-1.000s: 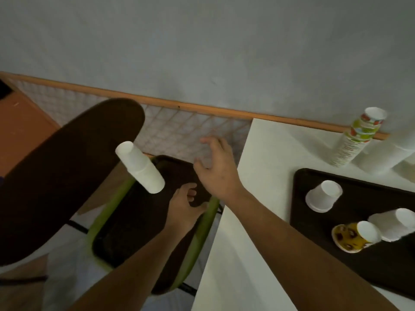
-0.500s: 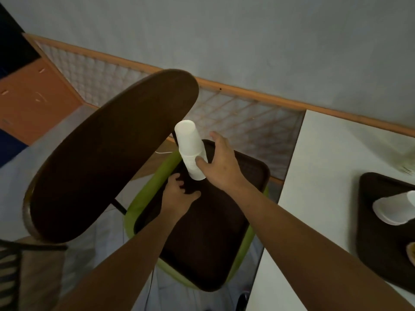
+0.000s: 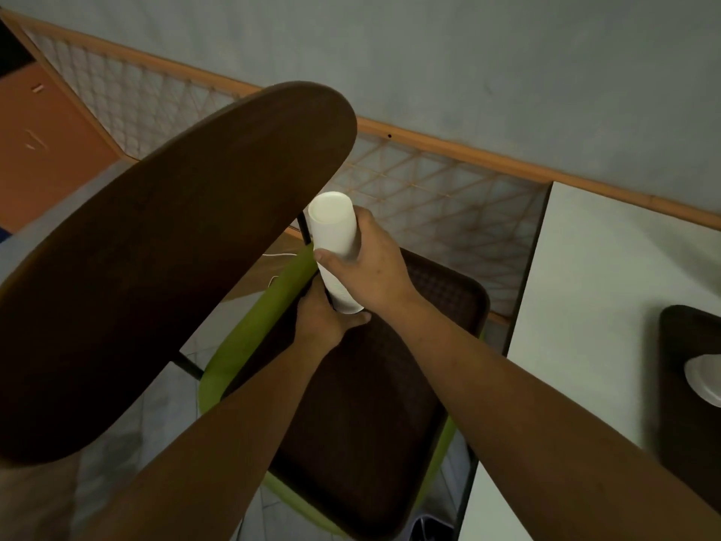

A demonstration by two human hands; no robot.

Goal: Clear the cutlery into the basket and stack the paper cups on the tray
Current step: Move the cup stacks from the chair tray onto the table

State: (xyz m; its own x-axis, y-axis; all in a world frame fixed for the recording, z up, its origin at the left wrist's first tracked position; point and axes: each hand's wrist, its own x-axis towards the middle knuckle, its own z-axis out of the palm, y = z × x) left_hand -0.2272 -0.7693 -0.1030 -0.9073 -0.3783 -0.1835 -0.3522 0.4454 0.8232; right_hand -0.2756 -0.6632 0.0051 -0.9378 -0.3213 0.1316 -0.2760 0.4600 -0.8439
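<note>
Held a stack of white paper cups [image 3: 333, 228] in the right hand [image 3: 370, 267], thumb across the near side and fingers curled round the far side, clamped on its middle. Held it mouth-down and tilted, base uppermost, over the far left corner of the brown tray [image 3: 370, 404]; could not tell whether the rim met the tray. Had the left hand [image 3: 322, 322] at the foot of the stack, just below the right, thumb stretched under the rim, fingers hidden behind the cups; could not tell whether clasped on anything. Found the tray lying on a green chair seat [image 3: 242, 345], with the dark brown chair back [image 3: 156, 267] to the left. Saw to the right a white table [image 3: 604, 306] bearing a second dark tray [image 3: 686, 423] with one white cup [image 3: 706, 380] on it.
</note>
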